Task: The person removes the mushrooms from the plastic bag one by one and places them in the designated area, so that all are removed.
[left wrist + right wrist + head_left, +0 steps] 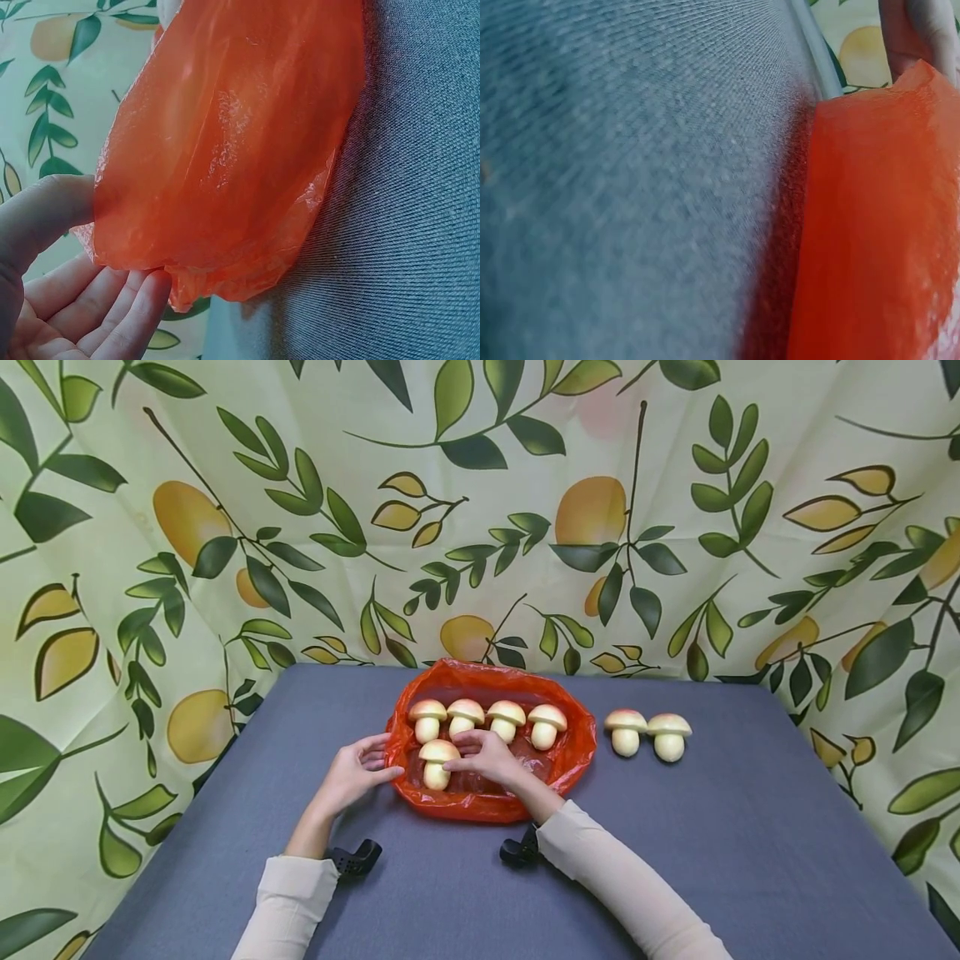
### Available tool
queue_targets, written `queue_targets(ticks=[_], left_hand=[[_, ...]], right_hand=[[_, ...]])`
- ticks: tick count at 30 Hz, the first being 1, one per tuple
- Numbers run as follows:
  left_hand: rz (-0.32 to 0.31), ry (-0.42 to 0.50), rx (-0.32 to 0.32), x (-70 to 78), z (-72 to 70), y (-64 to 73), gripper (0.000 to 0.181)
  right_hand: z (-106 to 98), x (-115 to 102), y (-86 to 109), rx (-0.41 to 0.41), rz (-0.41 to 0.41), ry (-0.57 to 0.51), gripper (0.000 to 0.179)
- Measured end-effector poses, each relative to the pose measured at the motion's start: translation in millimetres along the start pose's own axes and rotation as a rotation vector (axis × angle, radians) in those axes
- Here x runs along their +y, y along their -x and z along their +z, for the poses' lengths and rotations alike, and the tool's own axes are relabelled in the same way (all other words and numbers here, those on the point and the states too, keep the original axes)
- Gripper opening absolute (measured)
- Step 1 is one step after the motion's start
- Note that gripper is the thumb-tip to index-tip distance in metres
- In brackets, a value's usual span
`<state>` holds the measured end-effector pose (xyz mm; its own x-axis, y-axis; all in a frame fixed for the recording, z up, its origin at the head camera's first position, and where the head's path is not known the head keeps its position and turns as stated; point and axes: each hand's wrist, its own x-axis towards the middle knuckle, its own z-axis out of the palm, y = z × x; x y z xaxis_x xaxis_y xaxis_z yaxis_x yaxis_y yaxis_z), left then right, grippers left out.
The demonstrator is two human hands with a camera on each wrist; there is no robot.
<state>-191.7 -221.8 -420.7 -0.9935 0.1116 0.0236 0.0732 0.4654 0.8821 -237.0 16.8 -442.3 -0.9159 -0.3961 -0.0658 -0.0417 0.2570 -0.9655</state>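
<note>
A red plastic bag point(585, 747) lies with its mouth spread on the cloth-covered table. Four pale toy mushrooms with reddish-topped caps make a row in it, such as the mushroom point(546, 727) at the row's right end. My right hand point(491, 758) reaches over the near rim, thumb and fingers at the right side of a nearer mushroom point(437, 766). At the bag's left rim, my left hand point(351, 781) holds the plastic, thumb over the edge and fingers outside. The left wrist view shows this hand point(82, 300) against the thin film. No right-hand fingers show in the right wrist view.
Two more mushrooms, a left one point(626, 731) and a right one point(669, 737), stand right of the bag on the grey-blue table point(750, 843). A leaf-and-fruit patterned cloth point(517, 485) hangs behind and at both sides. Black wrist cameras point(358, 858) sit under the wrists.
</note>
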Motion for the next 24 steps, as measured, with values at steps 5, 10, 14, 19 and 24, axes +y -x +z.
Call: queue_targets(ticks=[5,10,14,19,24], left_hand=[[0.007,-0.005,0.0,-0.6,0.1,-0.6,0.06],[0.012,-0.003,-0.005,0.4,0.2,-0.1,0.06],[0.013,-0.004,-0.003,1.4,0.7,0.2,0.06],[0.017,0.002,-0.002,2.2,1.0,0.1,0.059],[0.018,0.001,-0.007,1.7,0.6,-0.3,0.059]], right_hand=[[4.2,2.3,-1.5,0.006,0.012,0.004,0.05],[6.8,2.7,-2.3,0.008,0.004,0.005,0.05],[8.6,2.5,-3.4,0.015,-0.008,0.018,0.051],[10.3,2.8,-4.4,0.024,-0.021,0.015,0.049],[10.6,3.7,-4.4,0.033,-0.011,0.003,0.047]])
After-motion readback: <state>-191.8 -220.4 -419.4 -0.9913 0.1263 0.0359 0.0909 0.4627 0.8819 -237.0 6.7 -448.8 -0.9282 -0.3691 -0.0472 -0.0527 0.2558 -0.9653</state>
